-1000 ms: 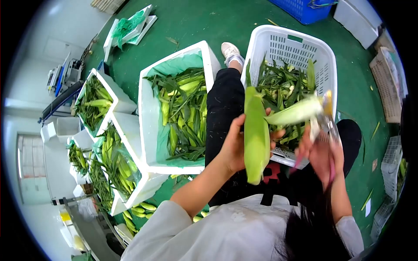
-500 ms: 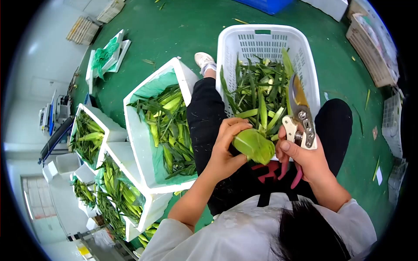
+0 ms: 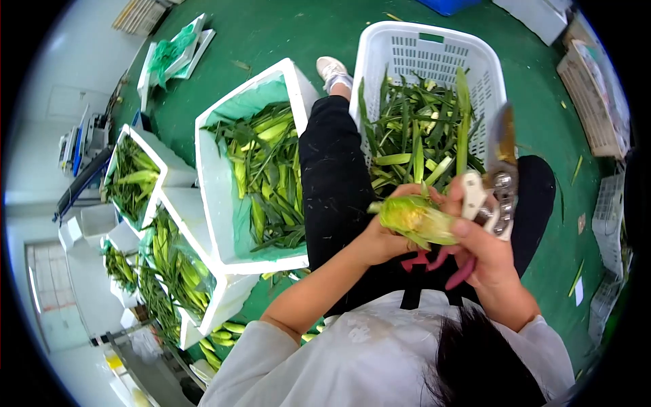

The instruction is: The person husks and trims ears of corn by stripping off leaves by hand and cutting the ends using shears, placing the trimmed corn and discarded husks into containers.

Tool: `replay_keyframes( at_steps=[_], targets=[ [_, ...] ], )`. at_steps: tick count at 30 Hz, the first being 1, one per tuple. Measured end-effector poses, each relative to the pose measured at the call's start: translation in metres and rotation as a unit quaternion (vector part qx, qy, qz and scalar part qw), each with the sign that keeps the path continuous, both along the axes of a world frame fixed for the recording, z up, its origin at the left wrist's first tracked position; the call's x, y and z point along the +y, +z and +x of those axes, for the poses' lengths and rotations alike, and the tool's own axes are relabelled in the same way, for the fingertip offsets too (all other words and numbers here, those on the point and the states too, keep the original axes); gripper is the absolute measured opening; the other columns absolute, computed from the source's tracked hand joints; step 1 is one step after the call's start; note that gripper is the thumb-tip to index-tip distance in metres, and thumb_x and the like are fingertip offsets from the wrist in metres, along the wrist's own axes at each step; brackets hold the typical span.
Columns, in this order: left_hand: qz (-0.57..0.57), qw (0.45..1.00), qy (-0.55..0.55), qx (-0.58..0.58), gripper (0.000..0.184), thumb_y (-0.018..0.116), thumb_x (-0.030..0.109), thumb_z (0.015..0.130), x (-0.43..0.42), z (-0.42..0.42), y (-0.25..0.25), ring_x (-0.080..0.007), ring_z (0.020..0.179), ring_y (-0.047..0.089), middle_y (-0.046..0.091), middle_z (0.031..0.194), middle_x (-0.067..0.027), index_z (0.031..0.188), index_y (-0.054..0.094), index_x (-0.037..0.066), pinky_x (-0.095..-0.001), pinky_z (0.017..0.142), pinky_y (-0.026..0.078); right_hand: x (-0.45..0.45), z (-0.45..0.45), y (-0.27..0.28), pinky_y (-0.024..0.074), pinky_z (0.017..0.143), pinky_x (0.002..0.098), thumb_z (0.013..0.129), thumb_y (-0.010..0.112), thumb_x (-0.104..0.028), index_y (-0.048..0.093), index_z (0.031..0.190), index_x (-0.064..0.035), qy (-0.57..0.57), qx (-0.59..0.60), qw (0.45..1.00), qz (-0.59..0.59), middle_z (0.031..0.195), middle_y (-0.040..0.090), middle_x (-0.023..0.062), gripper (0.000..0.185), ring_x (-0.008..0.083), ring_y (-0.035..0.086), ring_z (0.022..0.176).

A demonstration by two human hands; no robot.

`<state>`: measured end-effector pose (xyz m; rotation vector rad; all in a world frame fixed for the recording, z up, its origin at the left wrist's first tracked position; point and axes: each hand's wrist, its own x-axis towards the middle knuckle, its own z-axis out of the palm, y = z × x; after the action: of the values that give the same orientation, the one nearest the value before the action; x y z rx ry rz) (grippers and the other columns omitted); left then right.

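Observation:
My left hand (image 3: 388, 239) is closed around an ear of corn (image 3: 415, 220) in green husk, low over my lap. A cut or torn pale yellowish patch shows on the husk. My right hand (image 3: 489, 258) grips pruning shears (image 3: 504, 183) with pink handles, the blade pointing up and away from me. Thumb and fingers of that same hand also touch the right end of the ear. Just beyond both hands stands a white plastic basket (image 3: 364, 74), holding cut green husks and leaves (image 3: 424, 125).
Left of my leg is a foam box (image 3: 205, 183) lined with green film, full of corn in husk (image 3: 268, 176). More foam boxes (image 3: 186, 224) with corn stand farther left. Crates (image 3: 588, 102) line the right side. Leaf scraps lie on the green floor (image 3: 285, 34).
The ear has been turned, so a pale yellowish patch now faces up. My right hand has come in against its end, with the shears tilted more upright. The view has shifted slightly.

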<state>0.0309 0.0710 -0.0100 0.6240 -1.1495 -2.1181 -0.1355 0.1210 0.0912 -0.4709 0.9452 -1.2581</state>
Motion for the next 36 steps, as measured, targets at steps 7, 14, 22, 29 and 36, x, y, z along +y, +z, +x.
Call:
replay_keyframes(
  at_steps=[7,14,22,29,36],
  targets=[
    [-0.014,0.996,0.002,-0.091,0.090,0.091,0.033,0.068,0.009,0.019,0.025,-0.0187,0.117,0.055,0.057,0.124,-0.0066,0.138,0.042,0.003,-0.0356,0.102,0.044,-0.006,0.007,0.026,0.0490,0.073,0.0230,0.082,0.073,-0.012,0.052,0.113,-0.0029,-0.010,-0.009,1.000,-0.006,0.082,0.055,0.0011,0.038,0.0087,0.052,0.065],
    [0.126,0.860,0.382,-0.314,0.073,0.077,0.024,0.079,0.087,0.226,0.057,-0.0253,0.095,0.063,0.061,0.112,-0.0140,0.140,0.042,0.007,-0.0394,0.076,0.056,-0.022,0.049,0.003,0.0460,0.074,0.0303,0.085,0.070,-0.028,0.050,0.128,0.0017,0.137,0.042,0.989,-0.041,0.085,0.058,0.0089,0.056,0.0192,0.056,0.082],
    [0.423,0.285,0.857,-0.075,0.048,0.052,0.043,0.095,0.581,0.415,-0.038,-0.0324,0.095,0.064,0.066,0.110,-0.0134,0.124,0.057,0.005,-0.0435,0.082,0.055,-0.004,0.062,-0.073,0.0434,0.081,0.0360,0.091,0.054,-0.026,0.050,0.127,0.0002,0.245,-0.037,0.954,0.170,0.091,0.056,0.0080,0.045,0.0205,0.053,0.086],
    [0.065,0.368,0.876,-0.305,0.043,0.047,0.022,0.100,0.431,0.495,-0.092,-0.0231,0.093,0.065,0.062,0.120,-0.0181,0.139,0.042,0.004,-0.0337,0.077,0.055,0.029,0.027,-0.108,0.0438,0.099,0.0497,0.089,0.060,-0.026,0.042,0.136,0.0015,0.225,-0.116,0.940,0.228,0.114,0.059,0.0186,0.058,0.0325,0.058,0.109],
    [-0.184,0.515,0.478,-0.687,0.029,0.056,0.021,0.094,-0.127,0.450,-0.239,-0.0315,0.083,0.069,0.070,0.090,-0.0177,0.103,0.068,-0.003,-0.0421,0.077,0.054,0.034,0.024,-0.084,0.0446,0.099,0.0439,0.091,0.060,-0.032,0.051,0.130,-0.0022,0.191,-0.062,0.944,0.263,0.116,0.062,0.0152,0.050,0.0294,0.059,0.109]
  ],
)
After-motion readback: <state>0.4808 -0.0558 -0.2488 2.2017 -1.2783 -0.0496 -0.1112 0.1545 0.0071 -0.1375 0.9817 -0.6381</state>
